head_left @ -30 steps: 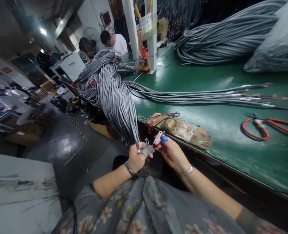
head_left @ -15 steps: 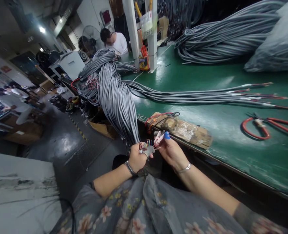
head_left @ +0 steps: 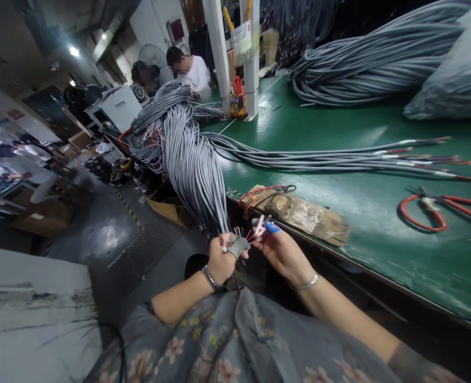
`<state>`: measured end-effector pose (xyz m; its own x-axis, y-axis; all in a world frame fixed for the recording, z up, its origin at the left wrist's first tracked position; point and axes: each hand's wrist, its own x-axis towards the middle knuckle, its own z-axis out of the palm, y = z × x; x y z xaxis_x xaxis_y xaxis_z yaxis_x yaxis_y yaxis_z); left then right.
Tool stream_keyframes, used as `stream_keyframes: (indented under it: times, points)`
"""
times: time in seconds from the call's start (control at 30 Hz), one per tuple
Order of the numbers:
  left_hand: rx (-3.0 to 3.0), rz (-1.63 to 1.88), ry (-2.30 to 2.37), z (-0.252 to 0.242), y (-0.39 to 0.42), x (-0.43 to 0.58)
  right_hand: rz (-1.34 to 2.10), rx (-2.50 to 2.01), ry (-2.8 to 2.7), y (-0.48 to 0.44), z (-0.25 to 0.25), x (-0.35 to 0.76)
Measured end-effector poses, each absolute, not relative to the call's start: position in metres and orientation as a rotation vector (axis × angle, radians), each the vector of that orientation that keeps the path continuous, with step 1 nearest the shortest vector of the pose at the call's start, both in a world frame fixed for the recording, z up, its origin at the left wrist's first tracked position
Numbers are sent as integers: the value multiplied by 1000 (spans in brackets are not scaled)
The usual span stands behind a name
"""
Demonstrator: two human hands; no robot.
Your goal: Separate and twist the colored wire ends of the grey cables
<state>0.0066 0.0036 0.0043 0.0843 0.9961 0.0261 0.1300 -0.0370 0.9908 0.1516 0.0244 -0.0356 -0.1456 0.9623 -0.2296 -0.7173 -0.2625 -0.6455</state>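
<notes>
My left hand [head_left: 220, 263] is closed around the end of a grey cable, just below the hanging bundle of grey cables [head_left: 197, 165]. Thin coloured wires [head_left: 239, 232] fan out above its fingers, and a grey wrap covers the thumb area. My right hand [head_left: 283, 252], with a blue cover on the thumb, pinches a small pinkish-white tool [head_left: 260, 227] whose exact kind is unclear. Reddish wires run between this tool and my left hand. Both hands are in front of the bench edge, above my lap.
A worn wooden block [head_left: 299, 213] lies at the edge of the green bench [head_left: 339, 127]. Red-handled pliers [head_left: 422, 210] lie to the right. Stripped cable ends [head_left: 430, 159], a large cable coil [head_left: 371, 64] and a plastic bag [head_left: 454, 80] are behind. A co-worker [head_left: 195, 72] sits beyond the post.
The view has shifted slightly. My left hand has turned a little, and the tool in my right hand has tilted more upright. Both hands keep their holds.
</notes>
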Motion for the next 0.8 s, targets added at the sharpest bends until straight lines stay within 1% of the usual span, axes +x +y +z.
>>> stream_keyframes:
  times: [0.17,0.37,0.53,0.8]
  points:
    - [1353,1116,1257,1,6,12,1674,-761,-497,23,-36,150]
    - [1353,1118,1248,1,6,14,1433,-835,-635,23,-39,145]
    - [1379,1106,1248,-2,7,13,1609,-750,-531,30,-43,145]
    - [1420,1098,1267,-7,6,10,1610,-727,-427,30,-43,142]
